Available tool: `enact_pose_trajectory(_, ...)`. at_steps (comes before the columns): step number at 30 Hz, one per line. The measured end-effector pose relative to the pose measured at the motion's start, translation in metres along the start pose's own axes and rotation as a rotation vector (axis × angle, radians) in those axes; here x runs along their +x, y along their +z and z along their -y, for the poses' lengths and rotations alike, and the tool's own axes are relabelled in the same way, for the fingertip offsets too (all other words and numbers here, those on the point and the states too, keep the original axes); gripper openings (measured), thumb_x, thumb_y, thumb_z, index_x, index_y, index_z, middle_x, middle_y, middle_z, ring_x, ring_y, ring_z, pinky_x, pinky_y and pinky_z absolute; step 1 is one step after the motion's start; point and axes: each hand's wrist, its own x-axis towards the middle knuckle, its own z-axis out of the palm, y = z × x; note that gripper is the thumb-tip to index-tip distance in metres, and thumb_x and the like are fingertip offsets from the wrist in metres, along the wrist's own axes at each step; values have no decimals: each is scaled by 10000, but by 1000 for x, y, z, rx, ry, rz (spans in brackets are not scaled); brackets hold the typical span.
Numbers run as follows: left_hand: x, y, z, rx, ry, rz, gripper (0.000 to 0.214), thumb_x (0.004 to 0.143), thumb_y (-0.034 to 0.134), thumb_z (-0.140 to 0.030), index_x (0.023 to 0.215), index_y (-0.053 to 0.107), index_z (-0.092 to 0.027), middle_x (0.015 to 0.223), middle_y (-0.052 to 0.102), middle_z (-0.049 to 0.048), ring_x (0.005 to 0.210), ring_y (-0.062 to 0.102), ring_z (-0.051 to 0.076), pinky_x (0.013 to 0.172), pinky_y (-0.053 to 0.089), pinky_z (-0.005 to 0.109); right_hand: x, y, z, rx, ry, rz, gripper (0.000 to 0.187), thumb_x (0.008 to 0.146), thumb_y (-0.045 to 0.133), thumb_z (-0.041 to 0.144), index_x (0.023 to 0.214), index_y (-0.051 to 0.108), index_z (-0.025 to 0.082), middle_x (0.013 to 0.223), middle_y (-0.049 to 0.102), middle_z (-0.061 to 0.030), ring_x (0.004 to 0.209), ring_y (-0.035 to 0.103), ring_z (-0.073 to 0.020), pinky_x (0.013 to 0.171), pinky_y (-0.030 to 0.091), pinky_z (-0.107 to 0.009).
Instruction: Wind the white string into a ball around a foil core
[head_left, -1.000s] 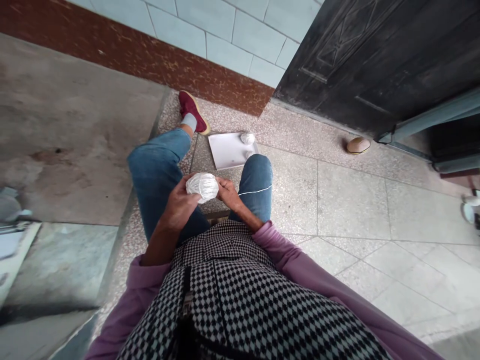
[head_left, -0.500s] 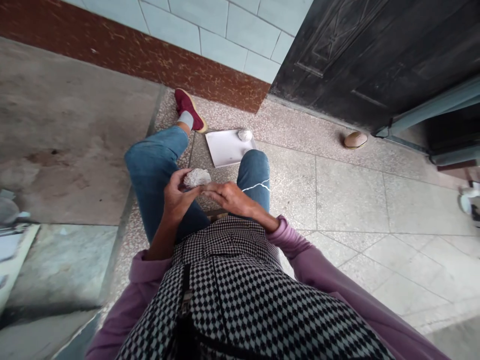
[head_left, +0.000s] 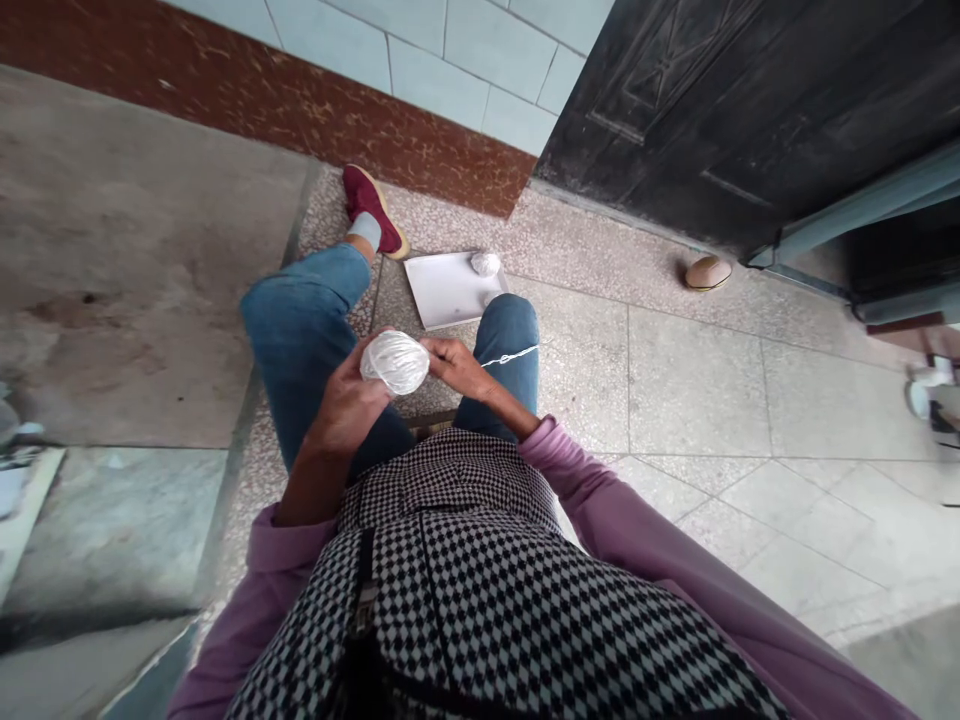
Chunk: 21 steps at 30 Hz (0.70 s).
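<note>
I sit with my knees apart above a tiled floor. My left hand (head_left: 341, 405) is closed around a white ball of string (head_left: 394, 362), holding it between my knees. My right hand (head_left: 457, 366) sits just right of the ball, fingers pinched on the white strand (head_left: 510, 355) that runs across my right knee. On the floor ahead lies a white tray (head_left: 446, 290) with a smaller white ball (head_left: 485, 264) at its far right corner.
My left foot in a dark red shoe (head_left: 371, 208) rests near the red-brown wall base. A dark door (head_left: 750, 110) stands at the right, with a tan rounded object (head_left: 708, 272) on the floor before it. A concrete slab (head_left: 127, 270) lies to the left.
My right hand swept across over the ball and came back to its right side. The ball has turned in my left hand. The strand on my right knee has shifted slightly.
</note>
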Motion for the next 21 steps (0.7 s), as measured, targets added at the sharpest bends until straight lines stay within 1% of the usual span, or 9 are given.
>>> enact_pose_trajectory(2, 4, -3, -1, -40, 25, -62, 737, 627, 1167, -292, 1309, 914, -171, 1204, 943, 120, 1008, 845, 284, 942, 735, 399, -12, 15, -6, -38, 15, 21, 569, 1323, 811, 480, 848, 620, 231, 851, 620, -9, 890, 589, -225, 888, 487, -342)
enact_pose_trajectory(4, 7, -7, 0, -56, 71, -143, 686, 614, 1160, -296, 1236, 897, -171, 1174, 927, 116, 1022, 835, 282, 910, 720, 372, -26, 26, -8, -97, 20, 56, 507, 1321, 792, 420, 877, 626, 240, 882, 653, -15, 905, 620, -237, 918, 493, -351)
enact_pose_trajectory(7, 10, -11, 3, 6, 134, -281, 708, 585, 1154, -263, 1231, 867, -213, 1203, 901, 85, 1097, 817, 284, 898, 690, 331, -43, 30, -1, -176, 21, 129, 545, 1331, 783, 508, 887, 591, 256, 868, 641, -9, 883, 628, -243, 927, 495, -364)
enact_pose_trajectory(10, 9, -12, 4, 221, 119, -320, 758, 594, 1172, -221, 1288, 866, -226, 1248, 883, 63, 1186, 801, 293, 996, 673, 328, -47, 18, 13, -212, -3, 173, 532, 1318, 802, 588, 932, 655, 253, 903, 693, -33, 915, 665, -263, 932, 513, -375)
enact_pose_trajectory(12, 6, -11, 0, 384, 55, -273, 768, 604, 1196, -236, 1307, 888, -197, 1242, 887, 78, 1191, 802, 311, 1004, 660, 331, -42, 3, 25, -249, -21, 160, 500, 1305, 826, 597, 964, 710, 250, 930, 716, -46, 930, 672, -267, 930, 516, -373)
enact_pose_trajectory(15, -2, -8, -11, 497, -141, -101, 783, 634, 1191, -306, 1359, 935, -161, 1179, 909, 109, 1065, 809, 334, 892, 655, 351, -27, -19, 34, -245, -29, 111, 542, 1272, 899, 624, 929, 714, 247, 890, 679, -25, 904, 638, -238, 892, 507, -349)
enact_pose_trajectory(18, -12, -10, -17, 424, -328, 111, 791, 698, 1145, -354, 1440, 952, -155, 1162, 932, 135, 968, 817, 345, 797, 640, 359, -15, -31, 31, -65, -23, 139, 630, 1227, 978, 670, 870, 688, 239, 810, 611, 8, 843, 577, -197, 790, 488, -310)
enact_pose_trajectory(19, -15, -13, -17, 371, -341, 161, 802, 696, 1140, -341, 1454, 950, -158, 1170, 936, 137, 967, 823, 345, 795, 641, 357, -13, -31, 28, 13, -15, 158, 634, 1215, 995, 681, 879, 692, 237, 789, 593, 20, 812, 550, -183, 747, 470, -297)
enact_pose_trajectory(21, -20, -20, -11, 248, -292, 209, 854, 679, 1142, -288, 1499, 930, -181, 1179, 941, 126, 984, 835, 337, 819, 650, 351, -12, -30, 20, 147, 27, 180, 614, 1201, 1011, 701, 939, 708, 236, 756, 575, 42, 738, 495, -159, 663, 417, -280)
